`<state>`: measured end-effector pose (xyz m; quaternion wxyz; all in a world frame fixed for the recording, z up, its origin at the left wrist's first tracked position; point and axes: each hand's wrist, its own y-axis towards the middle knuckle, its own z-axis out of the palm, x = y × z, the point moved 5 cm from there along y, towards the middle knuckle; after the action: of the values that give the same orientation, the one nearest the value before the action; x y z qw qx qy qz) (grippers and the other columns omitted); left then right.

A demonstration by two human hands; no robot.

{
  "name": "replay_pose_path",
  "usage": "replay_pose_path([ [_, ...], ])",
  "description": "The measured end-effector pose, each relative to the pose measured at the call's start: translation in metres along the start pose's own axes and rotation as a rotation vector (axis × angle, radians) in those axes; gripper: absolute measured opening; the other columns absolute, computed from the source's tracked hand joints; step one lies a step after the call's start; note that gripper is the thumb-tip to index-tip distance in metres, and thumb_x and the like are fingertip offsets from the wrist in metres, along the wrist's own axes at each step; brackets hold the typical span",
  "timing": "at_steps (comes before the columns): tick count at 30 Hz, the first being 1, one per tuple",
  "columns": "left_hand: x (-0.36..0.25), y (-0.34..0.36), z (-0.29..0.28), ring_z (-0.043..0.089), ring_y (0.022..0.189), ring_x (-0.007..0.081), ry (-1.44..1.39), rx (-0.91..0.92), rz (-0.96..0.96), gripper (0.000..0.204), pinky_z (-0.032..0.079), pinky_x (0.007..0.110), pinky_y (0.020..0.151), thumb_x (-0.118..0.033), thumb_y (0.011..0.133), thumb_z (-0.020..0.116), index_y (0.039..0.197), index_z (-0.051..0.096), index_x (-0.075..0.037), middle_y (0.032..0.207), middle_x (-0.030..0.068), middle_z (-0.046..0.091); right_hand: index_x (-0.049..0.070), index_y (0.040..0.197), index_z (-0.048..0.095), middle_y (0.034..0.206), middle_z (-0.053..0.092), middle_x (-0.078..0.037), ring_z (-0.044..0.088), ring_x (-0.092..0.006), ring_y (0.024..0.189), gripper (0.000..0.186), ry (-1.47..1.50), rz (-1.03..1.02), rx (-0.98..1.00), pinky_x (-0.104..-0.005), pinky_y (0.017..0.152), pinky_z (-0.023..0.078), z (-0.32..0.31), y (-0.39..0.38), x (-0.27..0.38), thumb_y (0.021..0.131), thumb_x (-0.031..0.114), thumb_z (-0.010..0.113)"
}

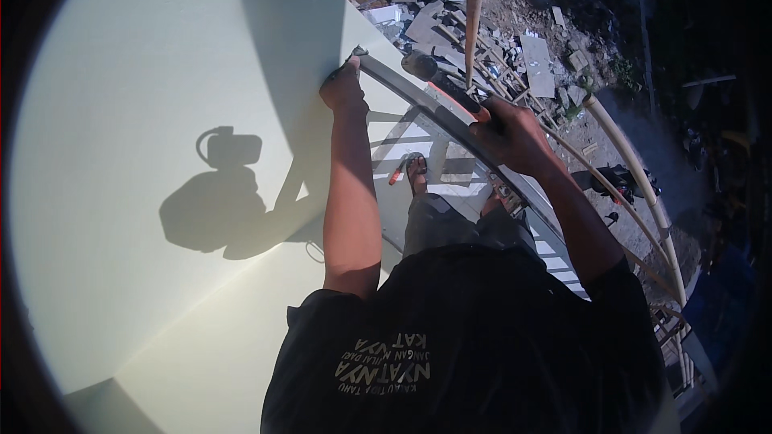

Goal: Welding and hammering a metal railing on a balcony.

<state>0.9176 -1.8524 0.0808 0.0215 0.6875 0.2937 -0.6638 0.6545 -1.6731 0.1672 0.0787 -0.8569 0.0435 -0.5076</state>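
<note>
My right hand (515, 137) is closed round the black and orange grip of a hammer (458, 96). The hammer's dark head (419, 65) points up and left, above a long grey metal bar (410, 90). This bar slants from the wall's outer edge down to the right and passes beneath my right hand. My left hand (344, 88) is closed at the bar's upper left end, next to the pale wall. A small grey piece (359, 51) shows at its fingertips; whether it belongs to the bar cannot be made out.
A pale yellow wall (145, 72) fills the left, with my shadow on it. My sandalled foot (416, 167) stands on a slatted white surface beside an orange-handled tool (396, 172). Bamboo poles (475, 8) rise at the right. Rubble (438, 28) lies far below.
</note>
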Motion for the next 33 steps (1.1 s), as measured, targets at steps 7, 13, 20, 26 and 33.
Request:
replay_pose_path([
  [7,0.034,0.012,0.001,0.064,0.073,0.0172,-0.330,-0.038,-0.010,0.028,0.046,0.027,0.056,0.002,0.071,0.077,0.095,0.063,0.001,0.090,0.0091,0.066,0.007,0.112,0.064,0.083,0.069,-0.014,0.068,-0.0329,0.076,0.031,-0.345,-0.268,0.135,-0.0407,0.066,0.055,0.019,0.047,-0.003,0.085,0.022,0.068],
  [13,0.063,0.025,-0.006,0.053,0.070,0.0184,-0.277,0.117,-0.358,0.034,0.046,0.033,0.058,-0.006,0.073,0.078,0.104,0.064,-0.004,0.090,0.0048,0.058,0.014,0.113,0.064,0.088,0.065,-0.011,0.067,-0.0330,0.077,0.031,-0.808,-0.407,0.325,-0.0429,0.062,0.055,0.041,0.083,-0.007,0.090,0.034,0.062],
  [20,0.080,0.030,-0.006,0.042,0.048,0.0097,-0.312,0.234,-0.431,0.016,0.034,0.029,0.041,-0.024,0.083,0.074,0.085,0.061,-0.014,0.062,-0.0047,0.047,0.013,0.112,0.063,0.085,0.062,-0.011,0.067,-0.0285,0.076,0.030,-0.891,-0.682,0.356,-0.0406,0.061,0.054,0.057,0.115,-0.002,0.091,0.036,0.060],
  [26,0.089,0.038,-0.005,0.049,0.055,0.0114,-0.297,0.452,-0.369,0.016,0.044,0.029,0.049,-0.024,0.084,0.072,0.088,0.062,-0.013,0.065,-0.0033,0.052,0.014,0.111,0.064,0.081,0.061,-0.009,0.066,-0.0281,0.071,0.030,-0.895,-0.893,0.298,-0.0401,0.057,0.053,0.069,0.134,-0.004,0.092,0.036,0.059],
  [33,0.098,0.036,-0.007,0.057,0.064,0.0158,-0.427,0.348,-0.362,0.023,0.047,0.031,0.054,-0.016,0.080,0.075,0.096,0.063,-0.005,0.078,0.0040,0.059,0.013,0.107,0.065,0.077,0.060,-0.009,0.066,-0.0274,0.068,0.027,-0.890,-0.888,0.311,-0.0397,0.055,0.053,0.074,0.147,-0.007,0.091,0.035,0.061],
])
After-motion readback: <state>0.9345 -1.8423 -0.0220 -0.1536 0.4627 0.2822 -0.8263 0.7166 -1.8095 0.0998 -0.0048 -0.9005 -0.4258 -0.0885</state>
